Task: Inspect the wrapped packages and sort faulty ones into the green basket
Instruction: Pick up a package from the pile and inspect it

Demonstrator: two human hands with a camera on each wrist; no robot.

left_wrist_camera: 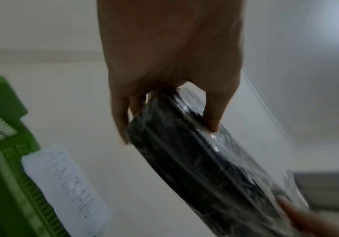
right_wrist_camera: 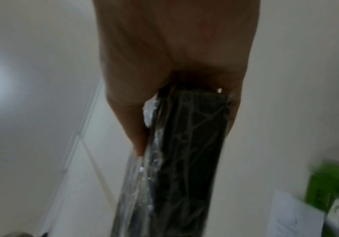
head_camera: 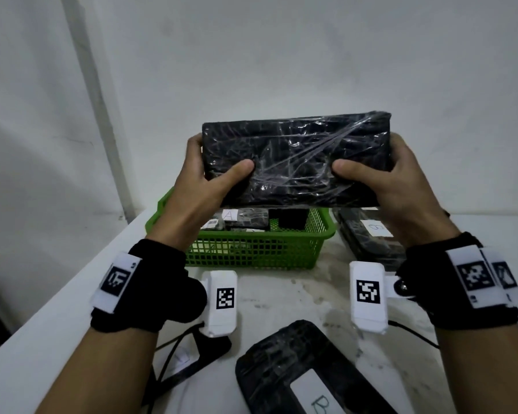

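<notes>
A flat black package (head_camera: 296, 156) wrapped in crinkled clear film is held up in the air above the green basket (head_camera: 251, 249). My left hand (head_camera: 210, 174) grips its left end, thumb on the near face and fingers behind. My right hand (head_camera: 380, 177) grips the right end the same way. In the left wrist view the package (left_wrist_camera: 205, 160) runs down to the right from my left hand (left_wrist_camera: 164, 80). The right wrist view shows the package (right_wrist_camera: 184, 160) edge-on below my right hand (right_wrist_camera: 174, 64). Several wrapped packages lie inside the basket, one labelled "A" (head_camera: 229, 216).
A wrapped package with a white label (head_camera: 368, 234) lies right of the basket. Another labelled package (head_camera: 305, 375) lies near the front edge of the white table (head_camera: 281, 294). Black cables (head_camera: 174, 348) trail at front left. A white wall stands close behind.
</notes>
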